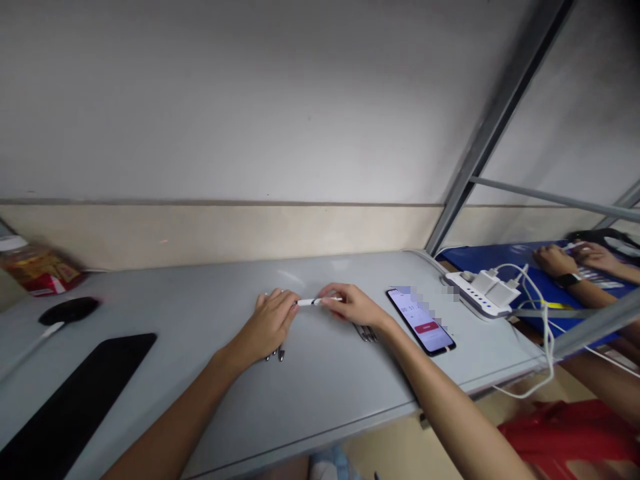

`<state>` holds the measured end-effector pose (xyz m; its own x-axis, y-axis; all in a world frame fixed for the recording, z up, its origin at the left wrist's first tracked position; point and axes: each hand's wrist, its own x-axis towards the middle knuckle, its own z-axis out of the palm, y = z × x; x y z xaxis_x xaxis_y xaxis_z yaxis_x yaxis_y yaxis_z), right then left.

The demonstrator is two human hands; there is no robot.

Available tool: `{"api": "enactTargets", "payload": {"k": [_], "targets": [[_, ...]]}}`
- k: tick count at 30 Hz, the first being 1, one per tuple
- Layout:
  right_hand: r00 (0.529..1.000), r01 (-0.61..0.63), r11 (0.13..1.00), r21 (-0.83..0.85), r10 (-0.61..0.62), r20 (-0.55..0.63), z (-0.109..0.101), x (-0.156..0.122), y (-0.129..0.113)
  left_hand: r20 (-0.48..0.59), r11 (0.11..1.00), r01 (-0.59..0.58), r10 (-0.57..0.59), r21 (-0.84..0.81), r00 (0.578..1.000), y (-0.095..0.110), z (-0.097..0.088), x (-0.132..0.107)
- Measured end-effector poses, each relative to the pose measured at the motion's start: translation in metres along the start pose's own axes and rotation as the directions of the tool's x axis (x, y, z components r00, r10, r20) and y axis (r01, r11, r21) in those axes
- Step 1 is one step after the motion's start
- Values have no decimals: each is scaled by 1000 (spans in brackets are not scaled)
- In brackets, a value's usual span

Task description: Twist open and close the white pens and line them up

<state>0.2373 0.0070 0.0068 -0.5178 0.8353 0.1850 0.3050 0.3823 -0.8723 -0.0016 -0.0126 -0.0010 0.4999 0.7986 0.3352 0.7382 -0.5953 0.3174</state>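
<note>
My left hand [270, 325] and my right hand [353, 305] meet over the grey table [320, 393], each pinching one end of a thin white pen [314, 302] held level between them. The fingers of both hands are closed. Several dark pens [276, 354] stick out from under my left hand, and several more pens [367, 333] lie under my right hand.
A smartphone [421, 320] with a lit screen lies right of my right hand. A white power strip [483, 294] with chargers and cables sits at the table's right end. A black pad [65, 407], a black disc [69, 310] and a jar [35, 267] are at left. Another person's hands [575, 259] rest on a blue table.
</note>
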Motion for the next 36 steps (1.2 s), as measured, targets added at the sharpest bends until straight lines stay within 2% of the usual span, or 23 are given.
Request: {"api": "enactTargets", "payload": {"k": [2, 6, 10, 11, 16, 21, 24, 26, 29, 31, 33, 34, 36], "targets": [[1000, 22, 1000, 4, -22, 1, 1, 0, 0, -8, 1000, 0, 0, 1, 1000, 0, 0, 0], [998, -66, 997, -48, 67, 6, 1, 0, -1, 1, 1000, -5, 5, -3, 1000, 1, 0, 0], [994, 83, 991, -106, -90, -63, 1, 0, -2, 7, 1000, 1, -1, -6, 1000, -2, 0, 0], [993, 92, 987, -133, -101, -62, 1, 0, -2, 3, 1000, 3, -3, -6, 1000, -2, 0, 0], [999, -19, 976, -217, 9, -49, 4, 1, -3, 21, 1000, 0, 0, -5, 1000, -5, 0, 0], [987, 100, 977, -186, -121, -106, 6, 1, -7, 7, 1000, -9, 9, 4, 1000, -8, 0, 0], [999, 9, 998, -65, -12, -40, 5, 1, -7, 17, 999, -34, 33, 42, 999, -5, -2, 1], [988, -110, 985, 130, 94, 126, 4, 0, -5, 20, 992, -61, 59, 106, 998, -1, -4, 1], [909, -319, 840, 438, 140, 393, 0, -3, -3, -29, 963, -112, 123, 246, 992, 6, -8, 0], [871, -413, 717, 562, 132, 472, -2, -4, -4, -73, 938, -123, 154, 323, 985, 9, -10, 0], [860, -456, 642, 617, 139, 491, -2, -4, -5, -78, 925, -126, 164, 358, 983, 11, -11, 0], [871, -450, 630, 633, 154, 466, -2, -3, -6, -71, 926, -124, 159, 357, 985, 11, -11, 0], [920, -382, 649, 658, 196, 341, 0, -1, -7, -65, 943, -105, 132, 316, 989, 11, -10, 1]]}}
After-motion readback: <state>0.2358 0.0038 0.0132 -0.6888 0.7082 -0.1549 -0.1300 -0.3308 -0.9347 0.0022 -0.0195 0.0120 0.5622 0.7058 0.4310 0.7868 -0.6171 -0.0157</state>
